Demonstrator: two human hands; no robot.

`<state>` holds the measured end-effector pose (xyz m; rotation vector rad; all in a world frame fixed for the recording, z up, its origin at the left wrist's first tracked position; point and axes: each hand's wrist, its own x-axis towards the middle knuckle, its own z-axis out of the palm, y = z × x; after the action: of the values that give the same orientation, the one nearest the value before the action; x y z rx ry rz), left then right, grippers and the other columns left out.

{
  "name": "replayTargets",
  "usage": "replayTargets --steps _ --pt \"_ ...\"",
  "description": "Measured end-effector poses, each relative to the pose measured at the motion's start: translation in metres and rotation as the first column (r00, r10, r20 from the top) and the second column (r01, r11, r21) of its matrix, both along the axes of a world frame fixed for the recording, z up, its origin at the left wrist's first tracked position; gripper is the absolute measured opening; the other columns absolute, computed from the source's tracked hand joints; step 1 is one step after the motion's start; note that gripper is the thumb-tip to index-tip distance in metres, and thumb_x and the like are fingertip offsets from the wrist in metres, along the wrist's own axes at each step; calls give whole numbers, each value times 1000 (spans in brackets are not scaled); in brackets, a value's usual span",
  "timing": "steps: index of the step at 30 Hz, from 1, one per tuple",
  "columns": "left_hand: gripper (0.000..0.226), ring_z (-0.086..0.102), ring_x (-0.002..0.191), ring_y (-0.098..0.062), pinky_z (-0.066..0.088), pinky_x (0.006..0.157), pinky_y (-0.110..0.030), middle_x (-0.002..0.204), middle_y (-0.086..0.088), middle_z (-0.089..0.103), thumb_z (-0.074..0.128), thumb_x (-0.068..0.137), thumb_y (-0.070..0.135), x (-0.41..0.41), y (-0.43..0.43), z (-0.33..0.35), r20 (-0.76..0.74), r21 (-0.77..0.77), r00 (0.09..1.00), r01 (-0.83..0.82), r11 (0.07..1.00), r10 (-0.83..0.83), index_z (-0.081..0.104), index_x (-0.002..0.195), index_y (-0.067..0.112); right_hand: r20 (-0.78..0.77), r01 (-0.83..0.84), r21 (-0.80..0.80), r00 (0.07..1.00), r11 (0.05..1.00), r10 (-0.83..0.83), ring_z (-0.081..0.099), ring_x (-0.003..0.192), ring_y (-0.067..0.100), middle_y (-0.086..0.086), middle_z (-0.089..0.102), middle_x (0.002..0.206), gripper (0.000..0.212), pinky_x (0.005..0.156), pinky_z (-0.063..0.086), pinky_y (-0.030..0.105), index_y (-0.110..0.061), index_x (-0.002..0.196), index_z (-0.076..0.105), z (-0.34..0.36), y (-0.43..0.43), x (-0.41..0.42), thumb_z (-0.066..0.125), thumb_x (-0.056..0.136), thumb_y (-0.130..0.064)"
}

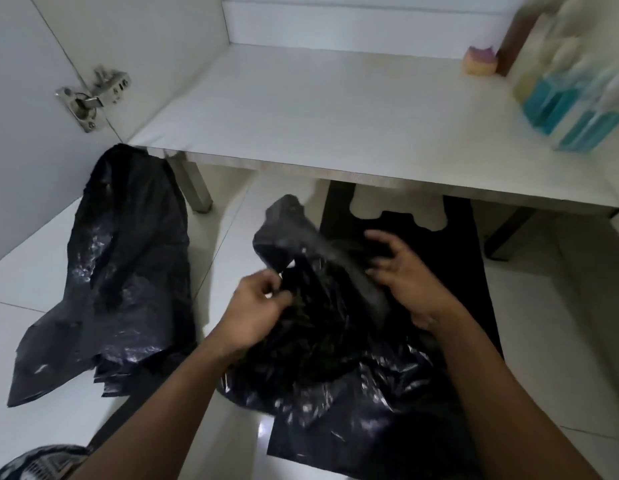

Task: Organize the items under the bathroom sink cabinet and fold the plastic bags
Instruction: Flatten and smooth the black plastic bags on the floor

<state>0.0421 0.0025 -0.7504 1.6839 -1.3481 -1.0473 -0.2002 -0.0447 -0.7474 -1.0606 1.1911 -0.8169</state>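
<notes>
A crumpled black plastic bag point(322, 341) lies on the white tiled floor in front of the open cabinet. My left hand point(256, 306) pinches a fold of it near its middle. My right hand point(401, 271) has its fingers spread and curled on the bag's upper part, which is blurred. Beneath it a flat black bag with handle cut-outs point(464, 265) lies spread on the floor, reaching under the cabinet. A second pile of black bags point(117, 271) lies to the left, leaning against the open door.
The cabinet's white shelf point(318, 109) holds bottles with blue liquid point(560, 109) and a small pink-and-yellow object point(479, 60) at the right. The open cabinet door with a metal hinge point(93, 98) stands left. Metal legs point(194, 181) support the cabinet.
</notes>
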Motion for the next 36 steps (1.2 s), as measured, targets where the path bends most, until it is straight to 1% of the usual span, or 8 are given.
replayTargets --steps 2,5,8,11,17,21,27,36 --pt "33 38 54 -5 35 54 -17 59 9 43 59 84 -6 -6 1 -4 -84 -186 963 -267 945 256 39 67 15 -68 407 -181 903 895 -425 67 98 21 10 69 111 48 77 56 31 -33 104 64 -2 2 -24 53 89 11" --pt "21 51 64 -16 45 64 -30 72 -1 56 61 89 5 -18 2 -25 2 -36 962 -273 961 273 45 78 13 -337 616 -312 640 724 -690 65 93 22 14 70 109 40 84 54 34 -32 92 69 -21 11 -76 48 90 2" --pt "23 67 80 -29 57 76 -44 93 -8 69 60 92 11 -32 5 -39 -71 294 992 -77 953 102 47 106 23 -463 536 -126 712 835 -527 59 114 29 13 58 133 40 104 46 41 -10 133 57 -40 20 -105 46 96 0" --pt "48 71 85 -26 59 82 -40 97 -3 72 60 93 6 -37 3 -41 -138 256 990 43 966 -7 42 124 38 -521 398 -133 751 908 -405 51 123 24 3 49 141 56 108 40 33 -12 151 36 -36 20 -105 43 96 0" --pt "40 66 100 -8 51 84 -17 121 3 69 63 89 -1 -42 -6 -59 -68 244 993 107 964 -93 66 120 24 -475 339 -313 753 887 -455 41 120 8 -5 44 131 62 93 29 8 -19 148 33 -27 15 -106 50 93 5" --pt "63 61 115 -15 48 100 -26 132 1 62 75 86 9 -45 -5 -67 -21 247 989 148 958 -148 51 144 19 -480 507 -321 641 800 -599 38 134 19 10 37 149 69 107 34 27 -17 149 33 -43 27 -115 68 90 -17" --pt "84 54 126 -19 43 108 -35 139 2 53 81 80 13 -53 2 -70 75 182 974 199 963 -215 38 152 17 -617 410 -67 700 910 -360 41 134 33 18 29 152 103 107 41 43 -20 155 20 -61 74 -136 83 74 -16" --pt "97 41 133 -31 37 109 -39 149 -11 34 88 71 32 -61 14 -76 385 62 908 154 986 -166 36 152 17 -595 376 -450 550 810 -586 48 122 26 6 25 149 64 105 45 44 -18 147 35 -68 84 -141 66 91 -12"
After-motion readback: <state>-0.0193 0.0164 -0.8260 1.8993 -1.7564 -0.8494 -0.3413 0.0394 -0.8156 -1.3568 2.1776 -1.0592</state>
